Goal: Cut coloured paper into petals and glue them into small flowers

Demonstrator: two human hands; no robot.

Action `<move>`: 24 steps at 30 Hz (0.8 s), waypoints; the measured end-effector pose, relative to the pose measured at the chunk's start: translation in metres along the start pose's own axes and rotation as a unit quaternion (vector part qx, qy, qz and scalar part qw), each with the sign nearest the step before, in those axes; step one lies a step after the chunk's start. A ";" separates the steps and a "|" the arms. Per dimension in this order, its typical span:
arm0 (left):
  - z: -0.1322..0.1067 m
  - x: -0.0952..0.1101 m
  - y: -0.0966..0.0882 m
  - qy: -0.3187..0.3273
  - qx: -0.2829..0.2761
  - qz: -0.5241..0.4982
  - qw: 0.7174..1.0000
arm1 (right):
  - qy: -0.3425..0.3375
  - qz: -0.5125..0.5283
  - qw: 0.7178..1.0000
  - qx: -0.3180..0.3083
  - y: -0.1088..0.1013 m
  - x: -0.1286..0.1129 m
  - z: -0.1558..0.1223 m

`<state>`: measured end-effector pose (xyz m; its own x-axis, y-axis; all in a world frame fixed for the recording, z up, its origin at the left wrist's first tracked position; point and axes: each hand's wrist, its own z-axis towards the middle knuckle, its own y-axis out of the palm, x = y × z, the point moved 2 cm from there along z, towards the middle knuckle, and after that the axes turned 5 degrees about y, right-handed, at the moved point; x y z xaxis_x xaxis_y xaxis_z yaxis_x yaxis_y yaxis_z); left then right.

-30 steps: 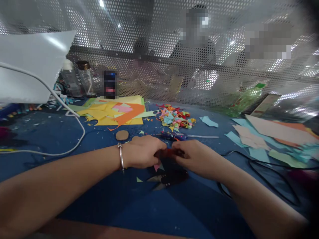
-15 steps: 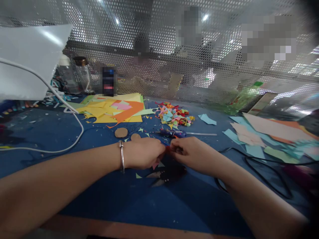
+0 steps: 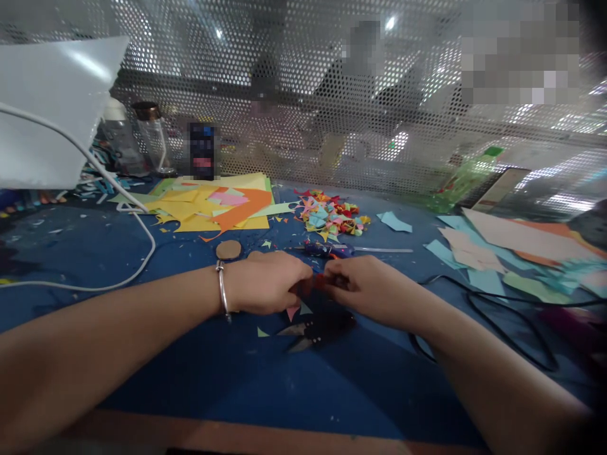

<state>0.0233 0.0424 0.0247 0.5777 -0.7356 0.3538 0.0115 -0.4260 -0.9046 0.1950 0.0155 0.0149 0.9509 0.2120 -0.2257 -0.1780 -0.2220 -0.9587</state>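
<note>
My left hand point(image 3: 265, 282), with a silver bangle point(image 3: 220, 292) on the wrist, and my right hand point(image 3: 367, 287) meet at the middle of the blue table point(image 3: 199, 379). Both are closed in a pinch on a small red piece of paper point(image 3: 318, 282) held between their fingertips. Black scissors point(image 3: 318, 328) lie on the table just below the hands. A few small paper offcuts point(image 3: 296, 311) lie under my left hand.
A heap of small folded coloured papers point(image 3: 332, 218) and a pen-like tool point(image 3: 332, 250) lie just beyond the hands. Yellow and orange sheets point(image 3: 215, 208) at back left, pastel sheets point(image 3: 512, 253) at right. White cable point(image 3: 137, 253) left, black cable point(image 3: 497, 322) right. Perforated metal screen point(image 3: 303, 95) behind.
The hands stay together on the red paper, fingers working it slightly. The view has shifted a little, so everything sits slightly higher and leftward.
</note>
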 end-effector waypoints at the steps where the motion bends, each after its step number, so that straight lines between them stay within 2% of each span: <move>1: -0.001 0.003 0.001 -0.008 -0.002 0.014 1.000 | 0.001 0.002 1.000 -0.001 0.000 0.000 0.000; 13: -0.001 0.009 0.007 0.034 0.014 0.073 0.997 | -0.007 -0.021 1.000 0.003 0.003 0.001 0.000; 19: -0.002 0.008 0.008 0.065 0.023 0.060 0.996 | 0.002 0.000 1.000 0.004 0.003 0.002 0.000; 24: -0.002 0.011 0.001 0.041 -0.025 0.069 0.996 | -0.006 0.007 1.000 0.001 0.004 0.005 0.002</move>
<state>0.0280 0.0324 0.0284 0.5029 -0.8283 0.2471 -0.1044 -0.3420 -0.9339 0.1989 0.0172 0.0094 0.9455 0.2196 -0.2404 -0.1911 -0.2236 -0.9558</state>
